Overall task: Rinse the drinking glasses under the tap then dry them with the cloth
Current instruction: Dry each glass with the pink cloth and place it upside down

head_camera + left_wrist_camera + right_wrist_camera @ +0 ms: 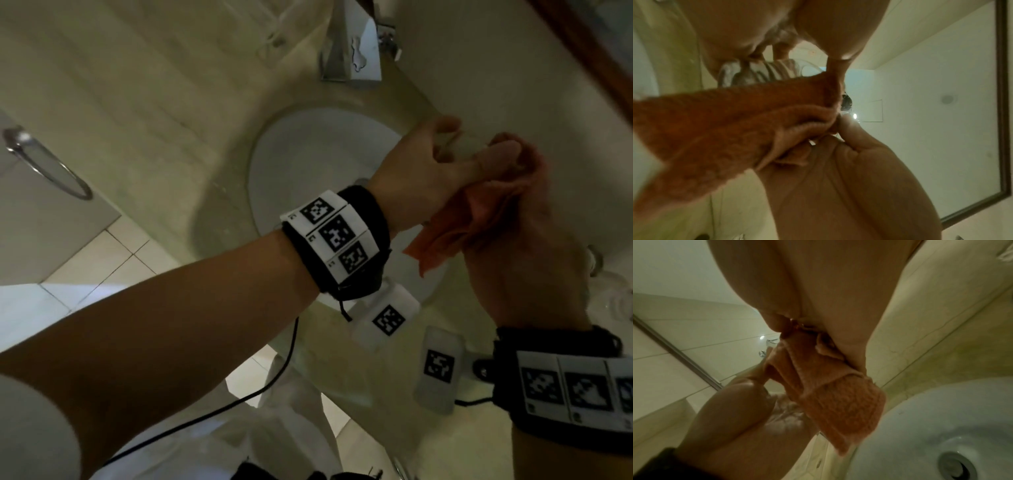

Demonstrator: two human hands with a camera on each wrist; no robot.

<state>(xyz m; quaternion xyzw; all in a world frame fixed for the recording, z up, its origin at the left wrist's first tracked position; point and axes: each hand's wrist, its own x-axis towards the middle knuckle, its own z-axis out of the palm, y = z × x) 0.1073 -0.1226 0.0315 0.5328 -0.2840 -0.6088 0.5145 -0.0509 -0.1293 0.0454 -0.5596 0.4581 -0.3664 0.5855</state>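
Over the right side of the sink, my left hand (442, 147) grips a clear ribbed drinking glass (467, 144), whose wall shows between the fingers (758, 73). My right hand (513, 253) holds an orange cloth (479, 212), bunched against the glass from the right. Loose cloth folds (719, 129) hang below both hands. In the right wrist view the cloth (838, 395) drops from my fingers, and the glass (785, 415) sits blurred in the left hand beside it. Much of the glass is hidden by hands and cloth.
The white oval sink (301, 144) lies below the hands, its drain (957, 467) open. A tissue box (359, 51) stands at the counter's back. More clear glassware (613, 294) sits on the counter at the right. A towel ring (48, 168) hangs at the left, a framed mirror (941, 113) ahead.
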